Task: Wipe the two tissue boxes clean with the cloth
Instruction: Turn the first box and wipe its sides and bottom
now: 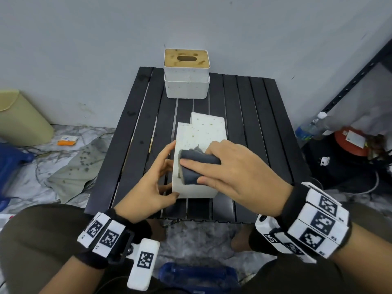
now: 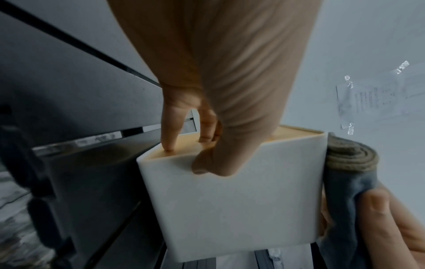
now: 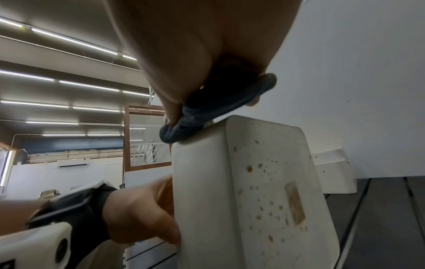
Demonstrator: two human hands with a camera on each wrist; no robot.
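A white tissue box [image 1: 203, 132] speckled with brown spots lies on its side on the black slatted table [image 1: 258, 124]. My left hand [image 1: 163, 172] grips its left side, fingers on the wooden lid face [image 2: 181, 145] and thumb on the near end [image 2: 230, 209]. My right hand [image 1: 203, 166] holds a folded grey cloth [image 1: 197, 164] and presses it on the box's upward face; the cloth [image 3: 207, 112] sits at the top edge above the stained side [image 3: 264, 182]. The second tissue box [image 1: 186, 81], white with a stained wooden lid, stands upright at the table's far edge.
A beige bin [image 1: 21, 119] stands on the floor at left, with a crumpled rag [image 1: 72, 172] near the table. At right are a water bottle [image 1: 311, 126] and a black metal rack [image 1: 350, 81]. A blue object [image 1: 197, 274] lies between my knees.
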